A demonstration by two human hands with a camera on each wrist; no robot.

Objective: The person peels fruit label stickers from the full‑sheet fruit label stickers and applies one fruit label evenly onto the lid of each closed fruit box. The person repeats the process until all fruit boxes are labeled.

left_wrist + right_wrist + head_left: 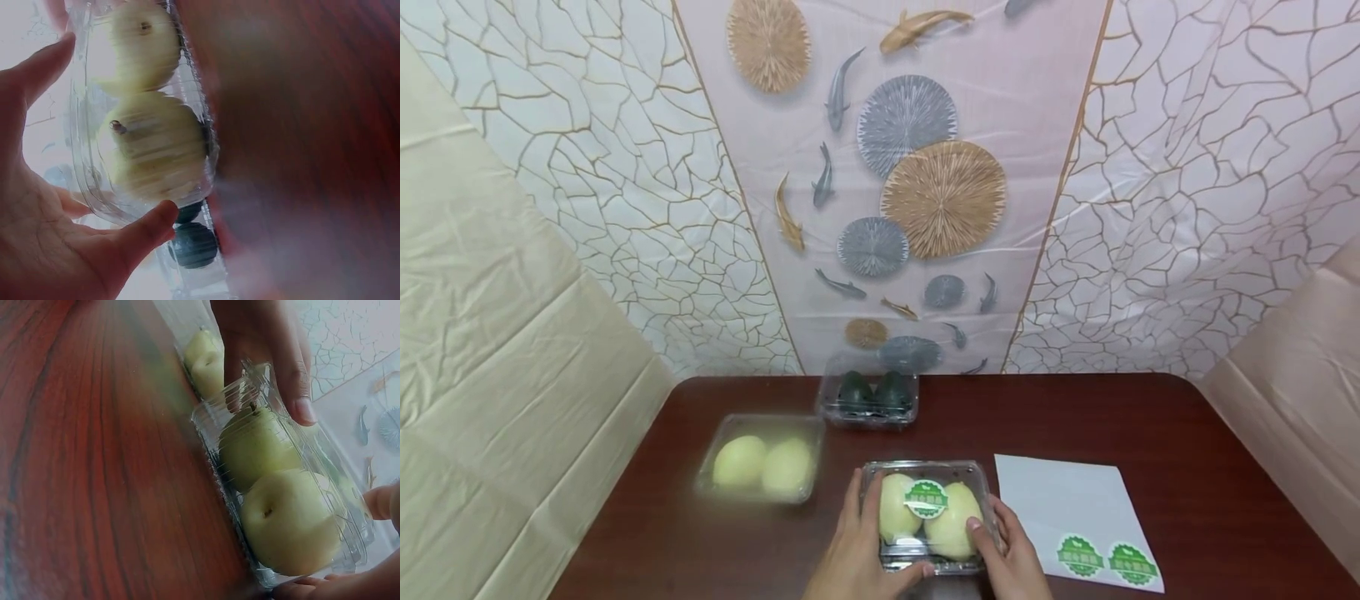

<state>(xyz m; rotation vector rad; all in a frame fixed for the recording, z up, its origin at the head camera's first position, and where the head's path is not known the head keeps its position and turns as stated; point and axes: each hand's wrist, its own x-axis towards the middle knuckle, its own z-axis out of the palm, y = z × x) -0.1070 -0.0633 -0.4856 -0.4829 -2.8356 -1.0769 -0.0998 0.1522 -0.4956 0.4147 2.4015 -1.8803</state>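
A clear plastic clamshell box (925, 467) stands at the front middle of the table, its lid down over two yellow-green pears (952, 521). On the lid, towards the top, is a round green-and-white sticker (926, 499). My left hand (859, 550) holds the box's left side, fingers along the wall and thumb at the front edge. The right hand (1018, 554) grips the opposite side, with its thumb on the lid's right edge. In the right wrist view the pears (290, 519) show their stem ends through the wall.
Right of the box lies a white backing sheet (1052, 500) bearing two green stickers (1080, 556). Another clear box (775, 419) with two pale pears is at the left. Farther back, near the patterned cloth wall (820, 333), a third clear box (868, 419) holds dark green fruit.
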